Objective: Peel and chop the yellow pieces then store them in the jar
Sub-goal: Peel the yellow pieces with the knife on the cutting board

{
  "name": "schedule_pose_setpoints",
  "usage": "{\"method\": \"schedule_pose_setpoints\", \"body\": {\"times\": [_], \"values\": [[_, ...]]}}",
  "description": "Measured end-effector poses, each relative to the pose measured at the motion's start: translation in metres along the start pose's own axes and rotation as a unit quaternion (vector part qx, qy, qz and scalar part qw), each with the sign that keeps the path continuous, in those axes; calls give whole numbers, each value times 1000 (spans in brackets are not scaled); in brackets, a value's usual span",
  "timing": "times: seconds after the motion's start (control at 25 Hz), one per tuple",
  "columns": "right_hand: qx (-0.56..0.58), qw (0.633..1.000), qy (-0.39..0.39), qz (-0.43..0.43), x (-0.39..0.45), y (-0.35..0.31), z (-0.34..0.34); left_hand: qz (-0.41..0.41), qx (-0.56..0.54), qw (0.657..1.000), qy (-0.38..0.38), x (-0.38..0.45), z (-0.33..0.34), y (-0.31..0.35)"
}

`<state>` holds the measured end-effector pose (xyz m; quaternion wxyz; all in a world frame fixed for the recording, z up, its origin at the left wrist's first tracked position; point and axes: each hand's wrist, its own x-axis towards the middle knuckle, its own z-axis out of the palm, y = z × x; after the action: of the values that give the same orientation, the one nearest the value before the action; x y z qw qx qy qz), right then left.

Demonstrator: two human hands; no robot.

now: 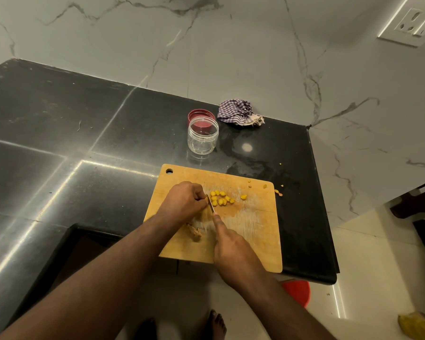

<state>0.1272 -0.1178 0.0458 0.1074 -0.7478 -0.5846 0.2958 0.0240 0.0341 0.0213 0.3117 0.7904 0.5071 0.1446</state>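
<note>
Chopping takes place on a wooden cutting board (255, 231) that lies at the near edge of a black stone counter (84, 133). The right hand (233, 256) grips the handle of a small knife (210, 204), forefinger stretched along its back, with the blade angled down onto the board. The left hand (184, 201) is curled, fingertips bunched right against the blade's left side; what it pins is hidden beneath the fingers. Just right of the blade sits a cluster of chopped yellow pieces (221, 198), with one more a little apart to the right. A pale heap of peelings (195, 233) lies on the board between the two forearms. Beyond the board stands a clear jar (203, 137), open and upright, with its red lid (198, 115) touching it from behind. A checked cloth (238, 112) lies bunched near the marble wall (231, 45).
</note>
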Motion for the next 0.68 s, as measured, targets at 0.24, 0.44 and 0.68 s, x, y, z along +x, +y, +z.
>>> {"method": "schedule_pose_setpoints", "body": {"times": [0.24,0.44,0.68], "values": [[8,1000,16,16,-17,12,3,-4,-10,1000,2,-1,0,-2],[34,998,60,7,-16,14,-10,-3,-5,1000,3,-2,2,-4],[17,998,56,-8,-8,1,-5,16,12,999,25,-5,6,-8]]}}
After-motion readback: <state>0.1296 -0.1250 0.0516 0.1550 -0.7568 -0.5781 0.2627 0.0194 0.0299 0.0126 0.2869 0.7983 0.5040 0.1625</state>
